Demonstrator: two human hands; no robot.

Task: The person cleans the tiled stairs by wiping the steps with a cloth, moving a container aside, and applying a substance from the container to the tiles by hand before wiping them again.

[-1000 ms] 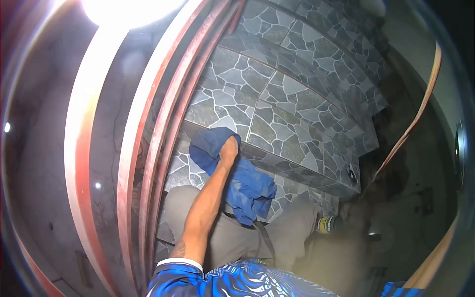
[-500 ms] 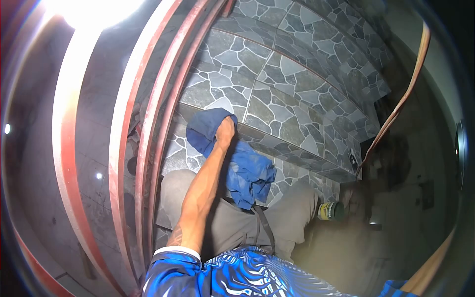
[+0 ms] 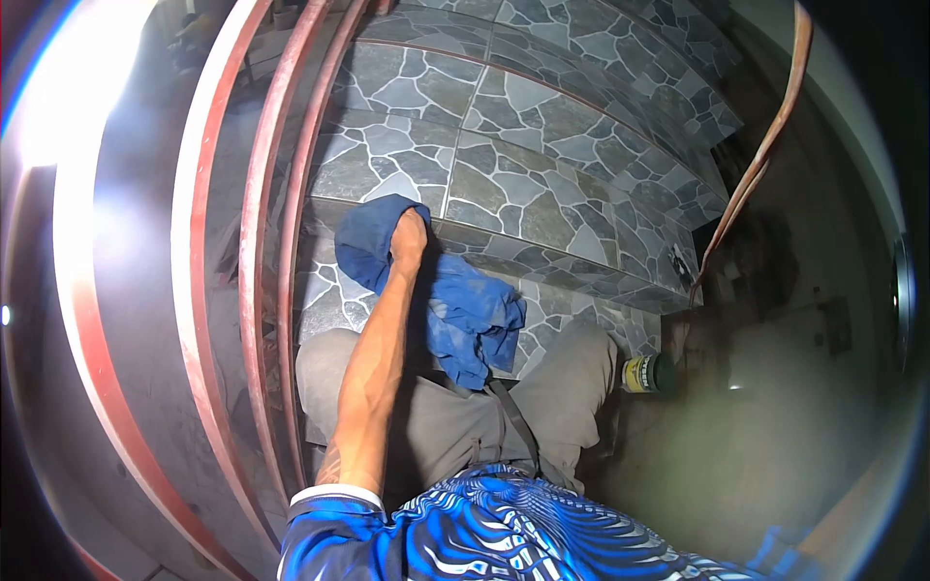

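- The left hand (image 3: 409, 237) has its grip closed on a blue cloth (image 3: 472, 315), at the front edge of a tiled step (image 3: 542, 208).
- The cloth's long axis runs from 10 o'clock of the hand to 5 o'clock, where most of it hangs soft and crumpled.
- The tiles are glossy grey with a stone pattern, and red rails (image 3: 254, 242) curve at 9 o'clock.
- The right hand is out of view.

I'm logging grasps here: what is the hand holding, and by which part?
The left hand grips a blue cloth by its bunched upper end, against the tiled step; the rest hangs loose. The right hand is out of view.
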